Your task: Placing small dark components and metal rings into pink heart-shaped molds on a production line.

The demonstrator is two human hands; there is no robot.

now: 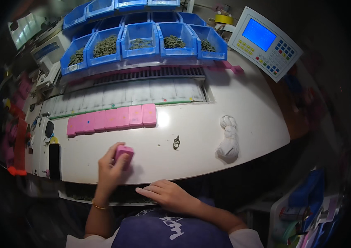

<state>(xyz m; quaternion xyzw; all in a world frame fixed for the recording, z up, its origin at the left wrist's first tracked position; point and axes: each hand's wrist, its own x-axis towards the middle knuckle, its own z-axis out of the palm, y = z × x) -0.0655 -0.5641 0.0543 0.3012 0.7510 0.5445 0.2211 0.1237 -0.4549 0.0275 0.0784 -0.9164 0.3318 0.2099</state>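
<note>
My left hand (112,164) is raised over the front of the white table, its fingers and thumb closed round a pink block (126,151). Near the table's front edge, my right hand (166,195) holds nothing that I can see; its fingers point left, stretched out. A row of several similar pink blocks (111,119), some with small coloured dots, lies side by side beyond my left hand. To the right of the held block, a small dark green looped piece (176,143) rests on the table.
Blue bins (140,40) with small grey-green pieces stand at the back. Before them lies a white panel (130,95) with a green edge. A tied white cloth bundle (228,140) sits right, below a keypad unit with a blue screen (264,43). A black bar (54,161) is left.
</note>
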